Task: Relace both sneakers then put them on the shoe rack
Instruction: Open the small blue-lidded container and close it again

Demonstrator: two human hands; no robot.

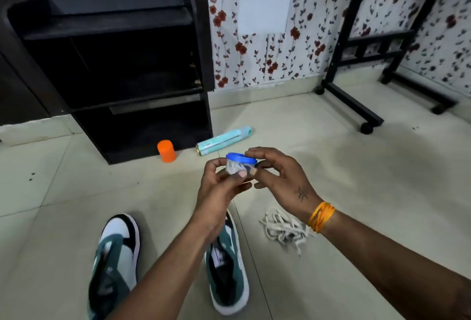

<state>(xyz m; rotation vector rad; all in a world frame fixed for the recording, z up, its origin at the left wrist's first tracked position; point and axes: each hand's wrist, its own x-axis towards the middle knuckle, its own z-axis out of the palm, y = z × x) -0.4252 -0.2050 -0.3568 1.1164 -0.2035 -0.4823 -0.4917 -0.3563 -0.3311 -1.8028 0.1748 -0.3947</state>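
On the floor in front of you, both sneakers sit unlaced: the left sneaker lies apart toward the near-left, the right sneaker partly under your left forearm. The loose laces lie in a tangled white heap just right of that shoe, beneath your right wrist. The shoe rack stands against the far wall, dark, shelves open.

Your hands are busy elsewhere. Your left hand cups a small jar from below, fingers curled round its body; your right hand pinches the blue lid at its rim. Whether the lid is going on or coming off, you cannot tell from here.

Handling notes, as judgement: the laces look flat, soft and limp, likely to snag on each other, so find a tip and draw one strand free rather than grabbing the heap. The sneakers look light with stiff soles and soft uppers; hold by the heel or across the sole edge, and steady the eyelet flaps while threading.

Also on the floor near the rack: an orange cap and a pale teal spray can lying on its side.
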